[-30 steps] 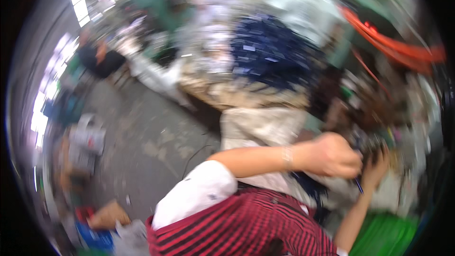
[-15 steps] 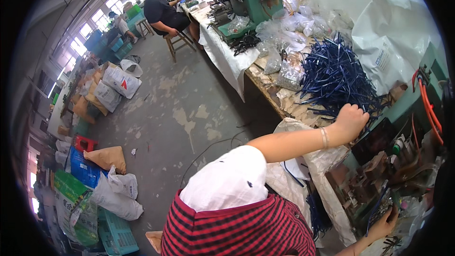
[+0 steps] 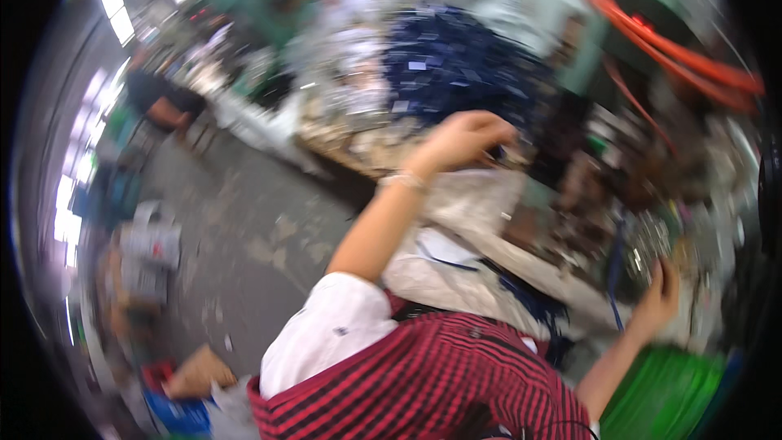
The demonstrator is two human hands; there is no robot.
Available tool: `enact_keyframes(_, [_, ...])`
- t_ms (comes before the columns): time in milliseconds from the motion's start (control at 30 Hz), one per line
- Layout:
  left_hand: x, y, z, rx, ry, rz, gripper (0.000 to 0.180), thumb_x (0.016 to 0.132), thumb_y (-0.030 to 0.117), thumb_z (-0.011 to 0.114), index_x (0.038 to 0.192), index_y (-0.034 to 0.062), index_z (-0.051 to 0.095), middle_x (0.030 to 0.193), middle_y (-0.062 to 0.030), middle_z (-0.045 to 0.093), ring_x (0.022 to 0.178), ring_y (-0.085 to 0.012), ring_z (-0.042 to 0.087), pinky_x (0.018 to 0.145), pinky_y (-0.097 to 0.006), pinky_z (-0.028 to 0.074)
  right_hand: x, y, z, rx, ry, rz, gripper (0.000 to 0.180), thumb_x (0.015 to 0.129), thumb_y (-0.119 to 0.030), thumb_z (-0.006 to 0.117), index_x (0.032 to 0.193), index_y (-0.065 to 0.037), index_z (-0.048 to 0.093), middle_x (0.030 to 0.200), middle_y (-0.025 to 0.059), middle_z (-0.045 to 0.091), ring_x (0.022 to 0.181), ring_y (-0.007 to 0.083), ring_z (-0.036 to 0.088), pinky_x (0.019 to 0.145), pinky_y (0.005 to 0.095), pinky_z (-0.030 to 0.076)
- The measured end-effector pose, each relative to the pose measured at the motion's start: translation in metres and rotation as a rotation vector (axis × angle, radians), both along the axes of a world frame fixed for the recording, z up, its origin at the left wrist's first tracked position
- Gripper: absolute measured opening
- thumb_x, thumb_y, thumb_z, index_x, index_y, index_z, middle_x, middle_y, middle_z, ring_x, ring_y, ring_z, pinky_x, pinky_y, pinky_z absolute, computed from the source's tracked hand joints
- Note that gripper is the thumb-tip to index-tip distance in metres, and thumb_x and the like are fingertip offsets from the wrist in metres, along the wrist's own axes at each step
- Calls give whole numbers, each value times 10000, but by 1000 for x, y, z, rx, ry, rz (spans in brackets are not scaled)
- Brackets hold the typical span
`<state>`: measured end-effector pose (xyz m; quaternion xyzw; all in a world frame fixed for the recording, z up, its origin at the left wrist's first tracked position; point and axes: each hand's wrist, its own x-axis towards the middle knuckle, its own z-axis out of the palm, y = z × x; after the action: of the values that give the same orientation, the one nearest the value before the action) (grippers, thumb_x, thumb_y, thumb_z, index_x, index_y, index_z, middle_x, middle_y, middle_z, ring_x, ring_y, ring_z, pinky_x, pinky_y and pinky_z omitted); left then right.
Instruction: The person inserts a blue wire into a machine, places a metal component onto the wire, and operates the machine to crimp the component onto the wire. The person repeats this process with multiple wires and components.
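My left hand [image 3: 466, 143] is over the near edge of the bench, just in front of a heap of dark blue strips [image 3: 460, 65]. Its fingers are bent round toward the thumb, and a small dark thing shows between them, too smeared to name. Lower right, my right hand [image 3: 656, 303] points upward beside blurred small metal parts [image 3: 648, 244]; its fingertips are too blurred to read. A single blue strip [image 3: 617, 269] stands upright left of that hand, by the brown metal machine [image 3: 582, 183].
Orange hoses [image 3: 676, 53] arch above the machine on the right. Pale sacking [image 3: 472, 195] drapes from the bench edge, with more blue strips [image 3: 533, 301] below. Clear bags [image 3: 346, 73] lie left of the heap. A person [image 3: 159, 102] sits far left. Something bright green [image 3: 664, 395] lies lower right.
The view has swung, shifting the scene leftward and blurring it. My left hand has come away from the heap's edge toward me. My right hand stays near the metal parts.
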<state>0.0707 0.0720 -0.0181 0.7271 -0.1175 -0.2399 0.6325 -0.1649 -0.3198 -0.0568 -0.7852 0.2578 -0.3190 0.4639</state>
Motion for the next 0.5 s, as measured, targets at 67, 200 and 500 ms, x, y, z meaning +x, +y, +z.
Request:
enact_keyframes(67, [-2, -3, 12, -235, -135, -127, 462, 1050, 292, 614, 1383, -25, 567, 1387, -152, 641, 1280, -233, 608, 964, -378, 578, 30, 36, 39, -70, -151, 139, 171, 934, 0, 705, 1096, 16, 757, 1105, 111, 753, 1032, 199, 687, 945, 308, 524])
enact_keyframes(200, [-15, -31, -6, -41, -436, 299, 254, 1044, 230, 634, 1126, 7, 726, 928, -48, 740, 751, -64, 587, 658, -213, 448, 79, 70, 59, -7, -261, 236, 247, 870, -2, 750, 1111, 14, 695, 990, 73, 731, 953, 162, 681, 880, 292, 516])
enact_keyframes(500, [-79, -86, 85, -712, -965, 181, 31, 976, -68, 617, 985, -71, 647, 980, -173, 726, 871, -195, 700, 717, -252, 572, 79, 106, 75, 715, -480, 369, 427, 911, 73, 665, 1314, 62, 525, 977, 69, 710, 915, 108, 650, 850, 235, 498])
